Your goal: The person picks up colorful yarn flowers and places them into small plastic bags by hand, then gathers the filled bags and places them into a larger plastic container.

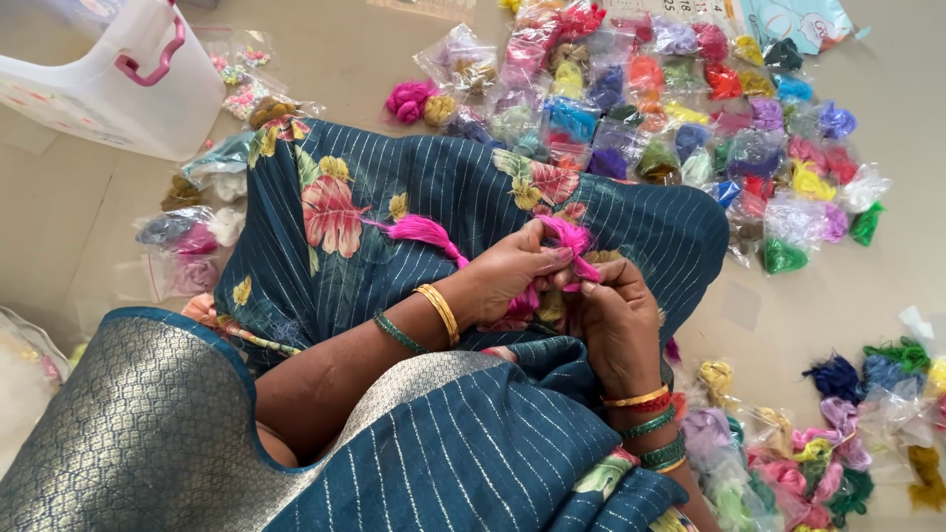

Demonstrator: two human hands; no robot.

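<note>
In the head view, near the middle of the frame, the left hand [507, 276] and right hand [613, 320] pinched a bright pink thread tassel [570, 239], fingers closed on it at the edge of the teal floral sari [394, 197]. One finished-looking pink tassel [424, 231] already hung left of centre; the rest of the hem looked bare. Bagged thread bundles [690, 108] waited upper right.
</note>
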